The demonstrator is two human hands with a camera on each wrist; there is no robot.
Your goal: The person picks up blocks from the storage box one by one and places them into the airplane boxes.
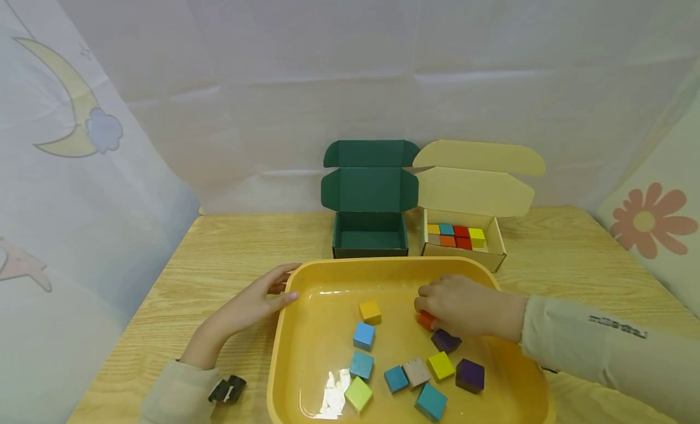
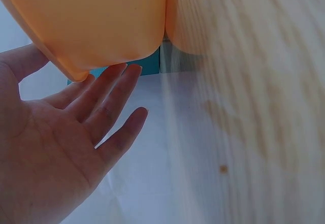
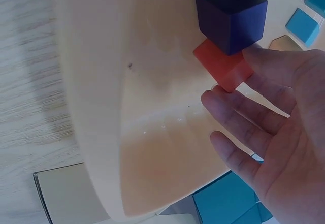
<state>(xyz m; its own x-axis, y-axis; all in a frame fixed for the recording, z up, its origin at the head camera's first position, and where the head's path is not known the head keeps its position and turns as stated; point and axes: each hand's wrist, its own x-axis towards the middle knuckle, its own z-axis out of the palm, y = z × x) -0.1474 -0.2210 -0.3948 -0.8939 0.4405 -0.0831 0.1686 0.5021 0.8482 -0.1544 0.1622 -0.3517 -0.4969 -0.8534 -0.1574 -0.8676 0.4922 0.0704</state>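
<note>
We find the right hand (image 1: 456,304) pinching an orange-red block (image 1: 426,320) between thumb and fingertips, low inside the yellow plastic tray (image 1: 277,357). The left hand (image 1: 257,300) rests at the tray's left rim, its fingers extended along the outside and grasping nothing.

We note a dark purple block (image 1: 447,341) close by the pinched piece (whether the two touch, we cannot tell). In our judgement the grip needs opposed, flat faces: thumb square on one side, index and middle fingers on the other, with the ring and little fingers kept out of the way. A straight upward lift should avoid dragging the purple neighbour or nudging the yellow cube (image 1: 440,366) beyond it. A pinch on a corner alone could let the block twist.

We recommend that the left hand steady the rim with light pressure only; pushing there could tilt or slide the tray on the desk (image 1: 235,242) and scatter the loose cubes.
</note>
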